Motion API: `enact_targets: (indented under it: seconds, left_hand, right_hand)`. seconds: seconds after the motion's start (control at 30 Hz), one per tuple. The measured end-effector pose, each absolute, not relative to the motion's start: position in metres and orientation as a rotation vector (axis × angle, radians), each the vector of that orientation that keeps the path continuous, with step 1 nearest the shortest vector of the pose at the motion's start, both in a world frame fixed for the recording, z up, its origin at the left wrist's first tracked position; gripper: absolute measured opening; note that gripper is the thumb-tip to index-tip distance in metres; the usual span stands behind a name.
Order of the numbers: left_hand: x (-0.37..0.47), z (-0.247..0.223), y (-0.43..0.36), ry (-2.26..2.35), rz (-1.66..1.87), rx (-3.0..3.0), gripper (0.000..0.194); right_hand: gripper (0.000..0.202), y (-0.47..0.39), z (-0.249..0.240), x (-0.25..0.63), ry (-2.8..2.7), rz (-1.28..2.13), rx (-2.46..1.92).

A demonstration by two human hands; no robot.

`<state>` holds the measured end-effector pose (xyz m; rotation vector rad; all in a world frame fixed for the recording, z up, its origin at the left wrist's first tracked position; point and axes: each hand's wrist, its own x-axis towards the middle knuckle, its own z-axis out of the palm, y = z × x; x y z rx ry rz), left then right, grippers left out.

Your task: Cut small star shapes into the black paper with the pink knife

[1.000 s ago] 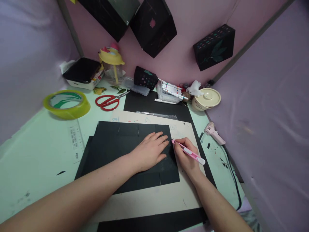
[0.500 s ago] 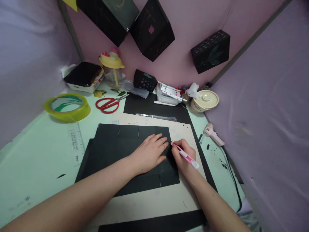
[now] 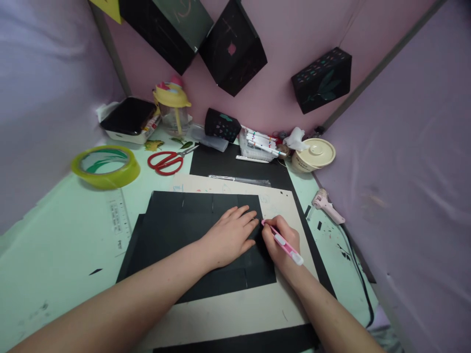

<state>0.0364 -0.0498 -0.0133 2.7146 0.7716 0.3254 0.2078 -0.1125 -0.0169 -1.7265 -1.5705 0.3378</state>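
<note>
My left hand [image 3: 231, 238] lies flat with its fingers spread on a black card sheet [image 3: 176, 225], holding nothing. Just right of it, my right hand [image 3: 282, 242] grips a pink and white craft knife [image 3: 285, 245] like a pen, its tip at the card's right edge. The card has a few thin slits near its top and bottom edges. Under it lies a cream sheet [image 3: 224, 311] with faint marks, on top of a larger black sheet [image 3: 239, 341].
Yellow tape roll [image 3: 106, 180], ruler [image 3: 119, 218] and red scissors [image 3: 165, 164] lie left. Behind are a bottle [image 3: 172, 110], a tray of markers [image 3: 261, 144] and a lidded bowl [image 3: 314, 154]. A pink glue gun [image 3: 327, 206] with a cord is right. Black paper boxes [image 3: 233, 49] hang above.
The view has shifted slightly, so everything sits a little lower and further right. The knife's tip is slightly lower along the card's right edge; my left hand stays flat on the card.
</note>
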Motion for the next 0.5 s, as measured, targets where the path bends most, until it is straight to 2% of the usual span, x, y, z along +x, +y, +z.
enact_targets:
  seconds: [0.5]
  left_hand:
    - [0.0367, -0.0129, -0.049, 0.773, 0.314, 2.719, 0.045]
  right_hand:
    - [0.009, -0.1121, -0.0182, 0.2082, -1.437, 0.369, -1.723]
